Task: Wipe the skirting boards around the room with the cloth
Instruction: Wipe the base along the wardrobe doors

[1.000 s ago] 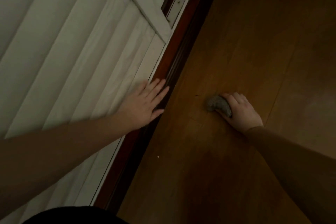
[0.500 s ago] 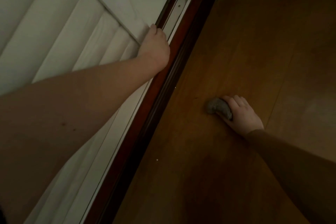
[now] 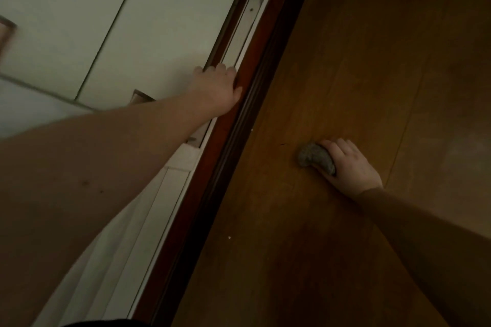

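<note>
I am kneeling over the floor [image 3: 345, 74], with the dark skirting [image 3: 239, 141] running alongside a white door [image 3: 159, 21]. My left hand [image 3: 218, 87] is hooking its curled fingers over the door's edge. My right hand [image 3: 350, 164] is clamping the cloth [image 3: 314, 158], wadded into a grey lump, against the boards, well apart from the skirting. It is looking soft and light, so I am judging a loose palm grip best, pressing it flat along the moulding.
</note>
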A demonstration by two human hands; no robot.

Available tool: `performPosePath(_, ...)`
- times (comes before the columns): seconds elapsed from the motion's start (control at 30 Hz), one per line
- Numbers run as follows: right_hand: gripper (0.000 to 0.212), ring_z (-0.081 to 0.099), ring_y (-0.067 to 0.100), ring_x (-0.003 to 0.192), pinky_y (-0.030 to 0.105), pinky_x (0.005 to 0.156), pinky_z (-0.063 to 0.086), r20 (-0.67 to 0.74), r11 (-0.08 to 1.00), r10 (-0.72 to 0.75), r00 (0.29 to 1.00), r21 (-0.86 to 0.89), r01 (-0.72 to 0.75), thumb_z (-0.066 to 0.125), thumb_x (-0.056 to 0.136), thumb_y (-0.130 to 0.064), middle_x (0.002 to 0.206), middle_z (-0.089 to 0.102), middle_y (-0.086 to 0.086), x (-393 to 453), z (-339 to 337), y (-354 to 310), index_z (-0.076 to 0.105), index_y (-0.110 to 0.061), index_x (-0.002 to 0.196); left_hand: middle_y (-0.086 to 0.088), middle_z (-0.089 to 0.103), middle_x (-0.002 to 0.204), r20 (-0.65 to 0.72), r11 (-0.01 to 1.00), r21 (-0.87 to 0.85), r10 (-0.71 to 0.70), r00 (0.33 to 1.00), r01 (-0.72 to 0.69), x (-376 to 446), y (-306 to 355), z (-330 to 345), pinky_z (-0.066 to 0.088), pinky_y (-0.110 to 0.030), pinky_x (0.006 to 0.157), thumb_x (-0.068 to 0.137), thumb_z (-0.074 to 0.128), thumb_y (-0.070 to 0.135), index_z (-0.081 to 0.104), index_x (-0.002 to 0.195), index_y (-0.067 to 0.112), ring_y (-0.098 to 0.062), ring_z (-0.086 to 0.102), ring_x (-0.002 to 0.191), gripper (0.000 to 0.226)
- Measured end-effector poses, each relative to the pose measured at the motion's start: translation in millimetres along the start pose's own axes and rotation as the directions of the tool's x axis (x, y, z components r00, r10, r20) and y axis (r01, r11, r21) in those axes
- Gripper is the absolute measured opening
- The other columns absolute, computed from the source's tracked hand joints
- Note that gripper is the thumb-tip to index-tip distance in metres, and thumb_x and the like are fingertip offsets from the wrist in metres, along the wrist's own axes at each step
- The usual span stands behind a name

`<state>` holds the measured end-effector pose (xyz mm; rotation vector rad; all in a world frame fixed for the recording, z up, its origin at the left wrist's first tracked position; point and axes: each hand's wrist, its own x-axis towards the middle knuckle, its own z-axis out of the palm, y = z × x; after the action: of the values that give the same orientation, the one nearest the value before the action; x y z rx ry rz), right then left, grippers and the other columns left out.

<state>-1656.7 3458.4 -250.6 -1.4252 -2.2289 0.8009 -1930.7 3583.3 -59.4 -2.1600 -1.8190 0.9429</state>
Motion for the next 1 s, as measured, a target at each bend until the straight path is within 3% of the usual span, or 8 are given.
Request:
performPosePath(0.1,0.058,0.055,0.035,0.11,0.049,0.104,0.04,-0.006,1.0,-0.012,1.0,-0.005,0.012,0.069,0.089,-0.034,0.12,0.058,0.012,-0.6,1.0,1.7,0.047,-0.013,0.137,-0.012,0.013,0.165,0.037,0.968,-0.249,-0.017,0.999,0.025,5.7,-7.9,24.1,0.015,-0.044,0.122,0.105,0.018,0.05,0.003,0.159,0.013,-0.026,0.019,0.15,0.067)
performPosePath(0.2,0.059,0.055,0.037,0.11,0.049,0.104,0.04,-0.005,1.0,-0.012,1.0,-0.012,0.012,0.071,0.088,-0.033,0.12,0.058,0.013,-1.3,0.9,1.8,0.048,-0.011,0.137,-0.008,-0.008,0.167,0.068,0.912,-0.404,-0.042,0.997,0.066,6.7,-11.9,42.7,0.002,-0.04,0.125,0.105,0.014,0.052,-0.008,0.158,0.013,-0.02,-0.002,0.154,0.069)
performPosePath(0.27,0.058,0.054,0.037,0.11,0.05,0.104,0.039,-0.007,1.0,-0.016,1.0,-0.014,0.016,0.072,0.087,-0.032,0.12,0.058,0.014,-1.7,0.4,0.6,0.05,-0.01,0.137,-0.006,-0.012,0.166,0.026,0.887,-0.463,0.007,1.0,0.006,-1.8,-11.0,57.5,0.0,-0.038,0.125,0.105,0.014,0.052,-0.01,0.158,0.013,-0.016,-0.008,0.153,0.07)
performPosePath(0.5,0.057,0.052,0.033,0.106,0.05,0.096,0.045,-0.024,0.998,0.025,0.999,0.056,-0.024,0.061,0.088,-0.044,0.116,0.057,0.014,-2.6,-2.7,-4.7,0.052,-0.009,0.132,-0.005,0.0,0.168,-0.208,0.851,-0.52,-0.038,0.977,-0.077,-17.2,1.9,84.6,0.007,-0.041,0.125,0.106,0.017,0.042,-0.001,0.159,0.014,-0.015,0.001,0.153,0.063)
performPosePath(0.67,0.057,0.055,0.025,0.101,0.035,0.086,0.047,-0.081,0.974,0.145,0.986,0.187,-0.128,0.077,0.079,-0.042,0.111,0.056,0.009,2.3,3.7,-27.6,0.058,-0.01,0.123,-0.005,0.004,0.167,-0.243,0.836,-0.544,-0.076,0.967,-0.071,-12.8,1.3,91.4,0.006,-0.038,0.126,0.106,0.013,0.036,0.004,0.159,0.013,-0.014,0.003,0.153,0.059)
performPosePath(0.83,0.053,0.056,0.025,0.102,0.036,0.088,0.048,-0.012,0.957,0.022,1.0,0.291,-0.017,0.08,0.08,-0.034,0.11,0.058,0.007,27.2,59.6,-110.8,0.059,-0.011,0.123,-0.006,0.006,0.167,-0.26,0.823,-0.562,-0.081,0.962,-0.083,-10.7,1.8,93.6,0.009,-0.038,0.125,0.107,0.017,0.034,0.007,0.159,0.012,-0.016,0.005,0.153,0.058)
performPosePath(1.0,0.053,0.054,0.024,0.103,0.03,0.092,0.043,0.028,0.941,0.045,0.999,0.333,-0.052,0.08,0.079,-0.019,0.115,0.059,0.008,46.2,90.1,-146.4,0.058,-0.01,0.126,-0.006,0.006,0.167,-0.267,0.809,-0.58,-0.074,0.961,-0.099,-11.6,2.5,91.8,0.01,-0.039,0.125,0.107,0.019,0.033,0.008,0.159,0.012,-0.017,0.005,0.153,0.058)
